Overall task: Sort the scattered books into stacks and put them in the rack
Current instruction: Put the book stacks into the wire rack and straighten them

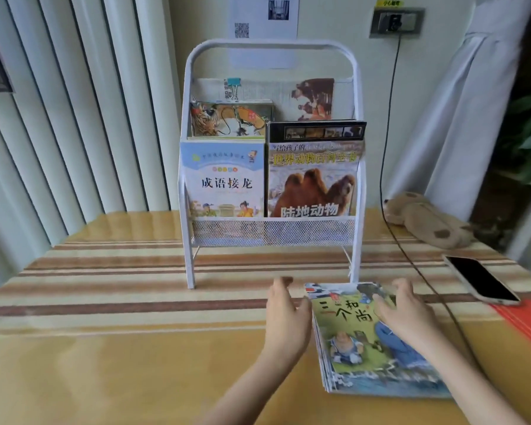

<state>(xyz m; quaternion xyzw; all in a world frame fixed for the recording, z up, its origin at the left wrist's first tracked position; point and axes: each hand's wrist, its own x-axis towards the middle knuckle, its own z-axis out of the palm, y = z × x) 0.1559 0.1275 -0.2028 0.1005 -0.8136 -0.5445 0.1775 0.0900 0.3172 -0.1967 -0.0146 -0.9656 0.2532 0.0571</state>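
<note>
One head-worn camera looks forward and down across the counter (105, 348), close over the hands, facing the rack (272, 231) and wall.

Surface: table (111, 357) under a glossy striped cloth, tan with brown bands.
Between the hands: stack of picture books (371, 342), lying flat.
Just beyond the stack: white wire rack (193, 210), standing upright.
Right of the hands: phone (480, 279), black cable (442, 302), red folder (528, 323).
Far right: plush toy (426, 219).

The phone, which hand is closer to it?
Right. The right hand rests on the stack of picture books, nearest the phone. The left hand sits at the stack's far side.
</note>
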